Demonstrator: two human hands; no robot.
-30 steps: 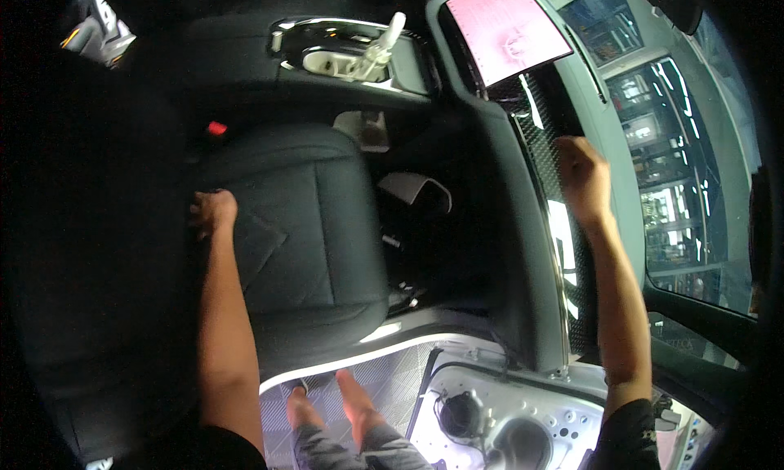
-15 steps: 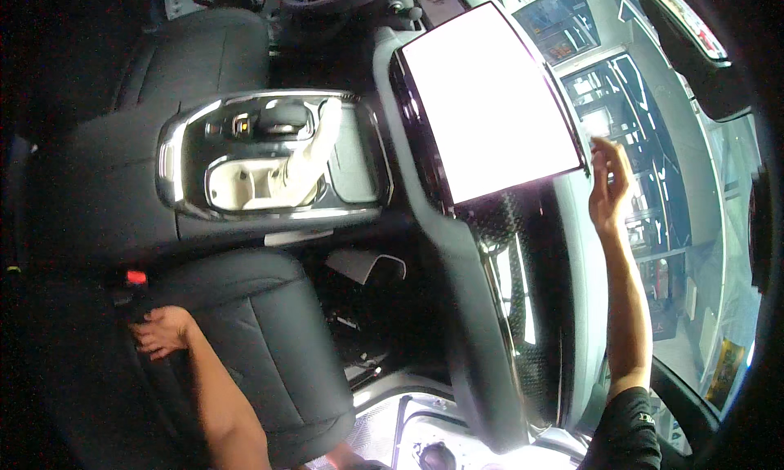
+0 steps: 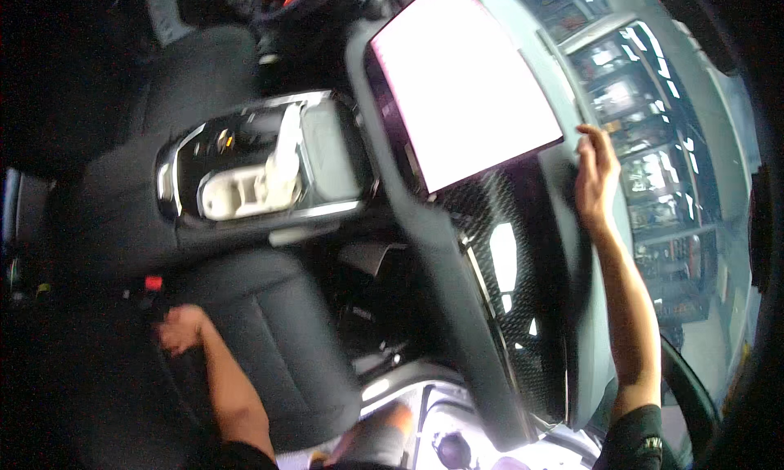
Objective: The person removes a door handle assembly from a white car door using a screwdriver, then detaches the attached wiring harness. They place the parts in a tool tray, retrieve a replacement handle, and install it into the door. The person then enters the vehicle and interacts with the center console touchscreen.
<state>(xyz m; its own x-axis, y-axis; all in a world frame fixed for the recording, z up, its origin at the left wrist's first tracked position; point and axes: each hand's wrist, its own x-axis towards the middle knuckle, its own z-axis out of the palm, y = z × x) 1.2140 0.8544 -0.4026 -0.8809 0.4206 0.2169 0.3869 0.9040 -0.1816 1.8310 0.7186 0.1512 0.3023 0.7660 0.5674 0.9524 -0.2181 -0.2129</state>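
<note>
My left hand (image 3: 181,329) rests at the rear of the black front seat (image 3: 273,339), near a red seat-belt buckle (image 3: 153,283). Its fingers are blurred but look loosely spread, and I see nothing in them. On the right, my outstretched arm brings my right hand (image 3: 598,176) over the top of the dashboard (image 3: 574,213), beside the corner of a large, brightly glowing screen (image 3: 469,86). The right fingers are slightly bent and apart, close to the base of the windscreen (image 3: 653,168), with no object visible in them. Whether their tips touch the dashboard is unclear.
Left of the screen lies the centre console (image 3: 184,164), with a pale cup-holder insert (image 3: 245,194) and a grey tray (image 3: 331,155). A glossy patterned trim panel (image 3: 523,266) runs along the dashboard. Below is the open door's sill (image 3: 408,378); a second seat (image 3: 204,70) stands farther off.
The whole view has shifted and blurred slightly. My right hand has come in from the windscreen side, nearer the dashboard top. My left hand stays at the seat's rear, its fingers less distinct.
</note>
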